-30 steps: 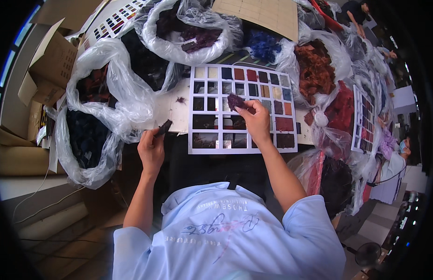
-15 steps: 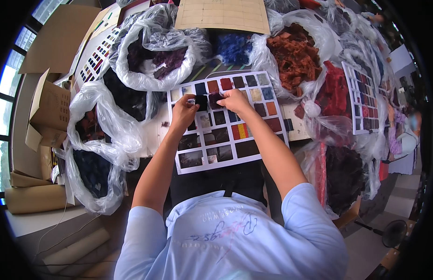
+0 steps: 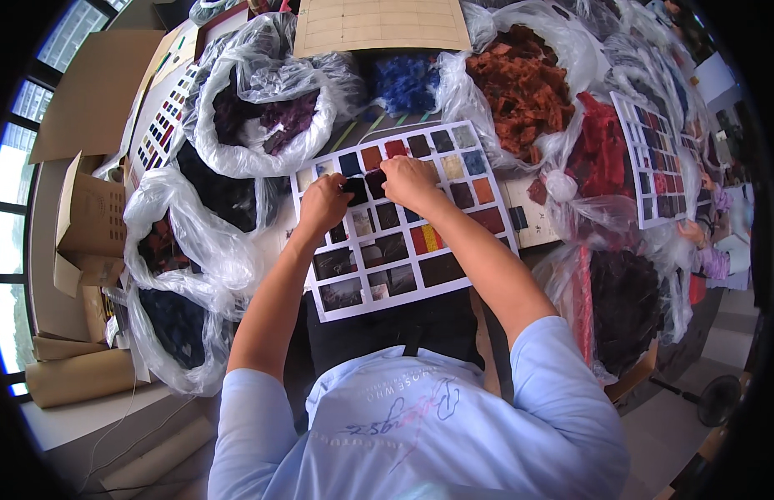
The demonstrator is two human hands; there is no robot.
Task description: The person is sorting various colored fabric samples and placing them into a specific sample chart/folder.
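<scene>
A white sample card (image 3: 453,279) with rows of coloured swatches lies tilted in front of me, its lower edge by my lap. My left hand (image 3: 322,205) is closed in a pinch at the side of a black swatch (image 3: 353,192) in the upper part of the card. Beside it, the fingertips of my right hand (image 3: 410,183) pinch at a dark maroon swatch (image 3: 376,184), just below a red swatch (image 3: 395,148). The fingertips partly cover the swatches' edges. Lower down the card are a striped red and yellow swatch (image 3: 427,238) and larger black ones.
Plastic bags of loose fibre surround the card: purple (image 3: 291,121), blue (image 3: 406,83), rust (image 3: 520,87), red (image 3: 603,158) and black (image 3: 624,304). A second swatch card (image 3: 653,162) stands at the right, near another person's hand (image 3: 693,232). Cardboard boxes (image 3: 91,221) are at the left.
The card and both hands sit slightly further left in view. My right fingertips have shifted a little up along the maroon swatch. At the right, another person's hands now show beside the second card.
</scene>
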